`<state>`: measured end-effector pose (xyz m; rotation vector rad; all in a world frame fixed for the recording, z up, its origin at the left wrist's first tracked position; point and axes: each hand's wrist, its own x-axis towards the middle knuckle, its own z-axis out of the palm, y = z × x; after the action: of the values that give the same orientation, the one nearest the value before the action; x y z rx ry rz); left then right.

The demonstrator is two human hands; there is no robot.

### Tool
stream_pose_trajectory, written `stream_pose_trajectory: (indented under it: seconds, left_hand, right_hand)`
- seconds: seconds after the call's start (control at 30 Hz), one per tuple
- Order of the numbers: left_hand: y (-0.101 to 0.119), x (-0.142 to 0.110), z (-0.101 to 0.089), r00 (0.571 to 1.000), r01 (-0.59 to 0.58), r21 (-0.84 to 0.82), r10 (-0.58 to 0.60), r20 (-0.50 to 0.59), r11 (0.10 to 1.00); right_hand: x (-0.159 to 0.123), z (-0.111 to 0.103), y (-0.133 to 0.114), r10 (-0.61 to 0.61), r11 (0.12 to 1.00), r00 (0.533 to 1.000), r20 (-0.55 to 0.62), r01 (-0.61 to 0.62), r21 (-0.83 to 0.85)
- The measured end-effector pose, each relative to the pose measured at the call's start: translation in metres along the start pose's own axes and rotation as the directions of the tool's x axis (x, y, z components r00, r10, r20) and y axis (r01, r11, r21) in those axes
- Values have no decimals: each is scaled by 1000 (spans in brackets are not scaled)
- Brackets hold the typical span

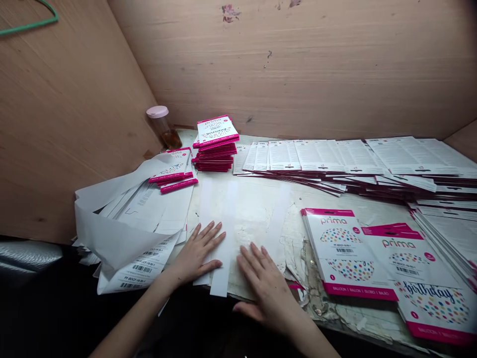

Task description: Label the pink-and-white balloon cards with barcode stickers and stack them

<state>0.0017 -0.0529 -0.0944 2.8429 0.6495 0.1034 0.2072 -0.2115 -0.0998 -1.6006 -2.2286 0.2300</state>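
Note:
My left hand (199, 254) lies palm down with its fingers spread, its fingertips at the white paper strip (231, 223) on the table. My right hand (264, 286) rests flat a little to the right, fingers stretched out and holding nothing. Its fingertips touch the worn white tabletop (255, 204). A further pale strip (279, 211) runs along the surface beyond my right hand. To the left of my left hand is a pile of label sheets (149, 268) printed with barcodes, its white top sheet curled over. Both thumbs point inward.
Balloon packets (345, 258) lie in two piles at front right. White-backed packets (320, 156) fan along the back. A packet stack (218, 134) stands at back middle, with more packets (173, 166) on the sheets. A lidded bottle (166, 127) stands in the corner. Wooden panels (279, 69) enclose the table.

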Motion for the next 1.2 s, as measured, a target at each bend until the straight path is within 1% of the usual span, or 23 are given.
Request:
stream_pose_trajectory:
  seconds: [0.07,0.13,0.17,0.23,0.27,0.33,0.4,0.47,0.5,0.53,0.57,0.63,0.7,0.73,0.83,0.87,0.93,1.0,1.07,1.1,1.13,1.17,1.2]
  left_hand:
    - [11,-4,-3,994,50,-115,-60,-89,992]
    - [28,-8,-6,965,158,-277,-208,-160,948]
    - [37,-10,-8,936,233,-368,-310,-165,900]
    - [51,-14,-11,854,382,-524,-508,-115,761]
    - [56,-15,-12,810,441,-580,-583,-71,684]
    - [62,-13,-14,738,522,-665,-674,36,535]
    - [64,-9,-14,698,562,-748,-688,200,352]
    - [66,-2,-12,692,553,-827,-606,393,96]
    - [66,1,-11,699,526,-850,-554,451,-29]
    - [66,4,-10,709,490,-863,-522,475,-121]
    - [66,6,-9,716,453,-875,-515,472,-173]
    - [66,11,-8,710,412,-892,-547,443,-187]
    - [66,14,-10,713,423,-888,-538,450,-181]
    - [66,16,-12,726,435,-878,-498,474,-200]
    - [68,16,-17,763,488,-831,-331,555,-267]
    - [68,16,-18,768,493,-829,-314,558,-265]
    - [68,14,-17,774,455,-856,-366,516,-243]
    - [68,14,-14,774,374,-896,-451,444,-240]
    - [70,17,-9,773,304,-915,-492,400,-265]
    - [72,19,-7,774,279,-919,-501,387,-279]
    - [75,22,-5,779,259,-922,-502,376,-288]
    - [77,25,-4,788,241,-925,-498,363,-293]
    - [80,29,-3,801,227,-929,-486,349,-293]
  right_hand:
    - [7,7,-7,-110,994,993,-33,110,4]
    - [10,17,-15,-180,983,975,-131,176,-43]
    - [9,22,-19,-199,980,961,-193,188,-70]
    - [5,27,-26,-218,976,926,-308,202,-82]
    - [1,27,-29,-201,979,911,-359,195,-54]
    - [-7,22,-36,-135,983,872,-470,179,49]
    - [-15,13,-41,-68,972,830,-553,180,152]
    - [-20,6,-43,-70,953,808,-585,228,201]
    - [-22,3,-41,-92,947,815,-573,250,204]
    - [-24,0,-38,-103,948,833,-543,248,200]
    - [-25,-2,-32,-95,959,859,-502,214,185]
    - [-28,-3,-15,-2,993,910,-414,51,107]
    - [-33,-2,5,97,994,933,-346,-106,-8]
    - [-37,0,14,114,989,942,-316,-139,-57]
    - [-47,4,29,94,984,966,-240,-126,-125]
    - [-50,3,30,105,982,965,-238,-139,-128]
    - [-50,-2,27,161,976,952,-260,-192,-101]
    - [-41,-11,21,289,953,912,-292,-302,3]
    - [-22,-22,16,478,877,838,-265,-435,205]
    - [-9,-26,15,578,799,791,-201,-499,335]
    - [4,-29,15,661,691,743,-100,-552,467]
    - [18,-31,17,713,562,701,18,-586,584]
    - [30,-31,20,734,423,665,137,-605,675]
